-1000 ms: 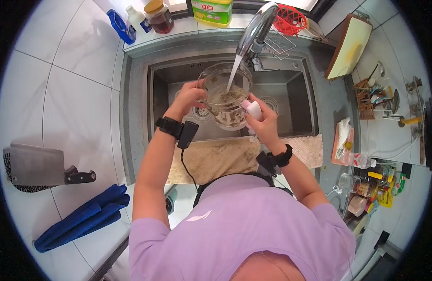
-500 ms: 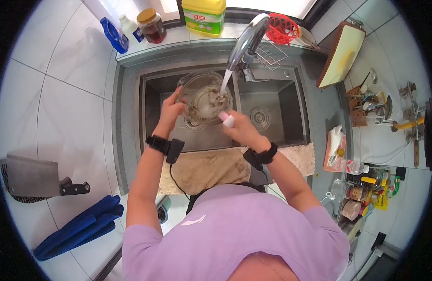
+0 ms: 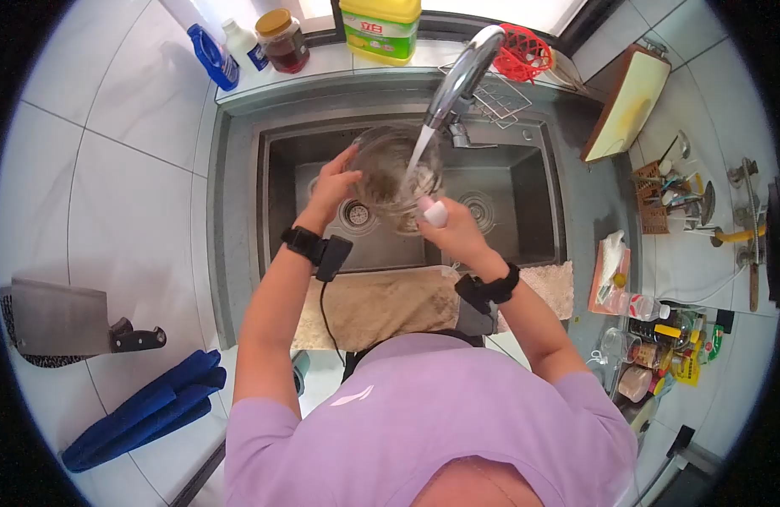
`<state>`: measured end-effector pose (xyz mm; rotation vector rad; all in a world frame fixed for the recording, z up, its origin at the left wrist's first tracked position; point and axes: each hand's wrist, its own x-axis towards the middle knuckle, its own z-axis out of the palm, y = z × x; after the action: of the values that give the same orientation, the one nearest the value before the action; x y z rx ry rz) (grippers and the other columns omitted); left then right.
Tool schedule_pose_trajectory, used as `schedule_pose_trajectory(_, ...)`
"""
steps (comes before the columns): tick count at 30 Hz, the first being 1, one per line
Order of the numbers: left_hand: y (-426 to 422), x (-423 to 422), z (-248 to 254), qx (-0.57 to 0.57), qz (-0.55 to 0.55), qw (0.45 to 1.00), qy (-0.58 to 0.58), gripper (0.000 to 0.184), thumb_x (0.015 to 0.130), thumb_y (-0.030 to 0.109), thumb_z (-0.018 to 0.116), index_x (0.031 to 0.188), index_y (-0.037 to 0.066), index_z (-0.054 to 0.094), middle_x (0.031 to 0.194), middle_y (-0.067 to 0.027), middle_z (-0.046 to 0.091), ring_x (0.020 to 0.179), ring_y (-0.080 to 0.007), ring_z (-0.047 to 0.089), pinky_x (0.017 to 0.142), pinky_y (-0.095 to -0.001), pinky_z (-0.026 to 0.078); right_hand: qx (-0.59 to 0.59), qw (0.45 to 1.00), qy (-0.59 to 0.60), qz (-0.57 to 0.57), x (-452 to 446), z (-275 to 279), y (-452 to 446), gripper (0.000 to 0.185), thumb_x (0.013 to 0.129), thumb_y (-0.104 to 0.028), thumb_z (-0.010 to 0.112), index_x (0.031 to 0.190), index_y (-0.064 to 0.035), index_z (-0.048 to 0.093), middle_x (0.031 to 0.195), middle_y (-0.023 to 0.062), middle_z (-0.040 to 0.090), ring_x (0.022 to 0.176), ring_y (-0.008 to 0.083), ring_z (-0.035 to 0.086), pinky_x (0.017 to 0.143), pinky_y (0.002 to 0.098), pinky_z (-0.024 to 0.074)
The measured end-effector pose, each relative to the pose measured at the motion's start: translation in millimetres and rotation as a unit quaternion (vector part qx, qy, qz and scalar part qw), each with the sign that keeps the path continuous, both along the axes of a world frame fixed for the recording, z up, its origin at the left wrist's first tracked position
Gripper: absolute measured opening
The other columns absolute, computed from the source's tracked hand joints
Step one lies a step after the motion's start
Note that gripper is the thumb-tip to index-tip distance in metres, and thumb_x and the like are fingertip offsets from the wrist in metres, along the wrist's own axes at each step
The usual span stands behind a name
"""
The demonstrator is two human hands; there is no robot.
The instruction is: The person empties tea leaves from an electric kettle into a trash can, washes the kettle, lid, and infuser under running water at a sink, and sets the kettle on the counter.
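Observation:
Over the double sink (image 3: 538, 228) a clear glass bowl (image 3: 374, 150) is held tilted, with dark smudges or bits inside it. My left hand (image 3: 329, 190) grips its left side, thumb and fingers at the rim. Closed around a pink-and-white handle (image 3: 435, 213), my right hand (image 3: 462, 237) is at the bowl's lower right edge. The handle's far end is lost in the blur of water and glass, so I cannot make out what kind of tool it is. Water runs from the chrome faucet (image 3: 466, 76) into the bowl.
A yellow detergent jug (image 3: 380, 32), a honey-coloured jar (image 3: 282, 42) and a red basket (image 3: 522, 52) stand behind the sink. A stained cloth (image 3: 381, 304) lies along its front edge. To the left are a cleaver (image 3: 60, 317) and a blue towel (image 3: 149, 410); bottles (image 3: 639, 306) crowd the right.
The view has shifted slightly. The bowl has turned and moved a little right beneath the stream, both hands moving with it and keeping their holds. The left drain shows more fully.

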<state>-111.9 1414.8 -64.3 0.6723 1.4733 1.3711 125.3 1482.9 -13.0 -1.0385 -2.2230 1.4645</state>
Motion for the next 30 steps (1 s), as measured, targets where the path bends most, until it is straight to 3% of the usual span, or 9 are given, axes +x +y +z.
schedule_pose_trajectory(3,2,19,17,0.028,0.017,0.999,-0.005,0.050,0.089,0.018,0.048,0.136,0.008,0.033,0.138,-0.0119,0.034,0.115,-0.0239,0.047,0.087,-0.0335,0.044,0.020,1.000,0.022,-0.008,4,10,0,0.018,0.074,-0.014,0.065,0.077,-0.0009,0.053,0.063,0.0033,0.052,0.058,0.0097,0.049,0.053,0.0272,0.0413)
schedule_pose_trajectory(8,-16,5,28,0.080,0.039,0.991,-0.099,0.050,0.092,0.035,0.044,0.132,0.004,0.037,0.136,-0.0106,0.037,0.113,-0.0236,0.049,0.087,-0.0343,0.043,-0.342,0.913,0.201,-0.099,10,-21,11,0.016,0.074,-0.007,0.061,0.087,-0.0017,0.054,0.065,0.0027,0.053,0.058,0.0127,0.053,0.055,0.0296,0.0445)
schedule_pose_trajectory(13,-64,-14,50,0.034,0.114,0.993,0.000,0.049,0.093,0.035,0.042,0.122,-0.005,0.044,0.125,-0.0147,0.047,0.107,-0.0266,0.053,0.087,-0.0348,0.044,-0.622,0.708,0.323,-0.087,2,-35,-10,0.023,0.075,-0.003,0.054,0.097,-0.0030,0.053,0.064,-0.0002,0.046,0.057,0.0106,0.045,0.066,0.0320,0.0428)
schedule_pose_trajectory(16,-104,-27,61,0.026,0.165,0.986,0.016,0.045,0.093,0.032,0.042,0.119,-0.005,0.047,0.121,-0.0155,0.051,0.106,-0.0275,0.054,0.087,-0.0362,0.045,-0.766,0.519,0.329,-0.191,-10,-59,-31,0.011,0.073,-0.002,0.053,0.082,-0.0063,0.049,0.059,-0.0010,0.043,0.055,0.0110,0.043,0.065,0.0310,0.0406)
schedule_pose_trajectory(19,-145,-33,79,0.063,0.208,0.976,0.032,0.040,0.093,0.027,0.042,0.118,-0.004,0.048,0.119,-0.0156,0.052,0.106,-0.0274,0.055,0.087,-0.0364,0.045,-0.798,0.450,0.363,-0.169,-23,-76,-54,0.012,0.074,-0.003,0.052,0.078,-0.0078,0.041,0.055,-0.0001,0.042,0.055,0.0142,0.044,0.065,0.0332,0.0412)
schedule_pose_trajectory(23,-176,-26,103,0.037,0.258,0.964,0.057,0.034,0.092,0.022,0.045,0.115,-0.003,0.051,0.115,-0.0155,0.055,0.102,-0.0276,0.057,0.085,-0.0353,0.047,-0.876,0.289,0.347,-0.166,-38,-81,-71,0.011,0.074,-0.006,0.053,0.075,-0.0082,0.042,0.053,-0.0021,0.040,0.054,0.0127,0.043,0.064,0.0303,0.0406)
schedule_pose_trajectory(26,-184,-19,112,0.023,0.259,0.963,0.072,0.030,0.091,0.018,0.048,0.113,-0.003,0.053,0.110,-0.0148,0.058,0.098,-0.0267,0.059,0.083,-0.0336,0.048,-0.871,0.306,0.358,-0.141,-43,-88,-76,0.012,0.074,-0.007,0.053,0.075,-0.0080,0.042,0.054,-0.0025,0.041,0.054,0.0117,0.043,0.064,0.0293,0.0403)
schedule_pose_trajectory(29,-180,-10,122,0.026,0.254,0.964,0.079,0.028,0.090,0.016,0.049,0.111,-0.003,0.054,0.108,-0.0141,0.059,0.094,-0.0243,0.061,0.081,-0.0311,0.048,-0.880,0.266,0.371,-0.132,-41,-82,-78,0.011,0.074,-0.006,0.052,0.074,-0.0072,0.041,0.053,-0.0011,0.039,0.054,0.0139,0.043,0.065,0.0309,0.0409)
schedule_pose_trajectory(30,-177,-7,124,0.029,0.252,0.963,0.087,0.028,0.090,0.015,0.049,0.110,-0.003,0.054,0.107,-0.0142,0.059,0.093,-0.0241,0.061,0.081,-0.0308,0.048,-0.860,0.330,0.365,-0.135,-40,-74,-74,0.011,0.074,-0.006,0.053,0.076,-0.0066,0.042,0.054,-0.0004,0.041,0.054,0.0144,0.044,0.065,0.0313,0.0413)
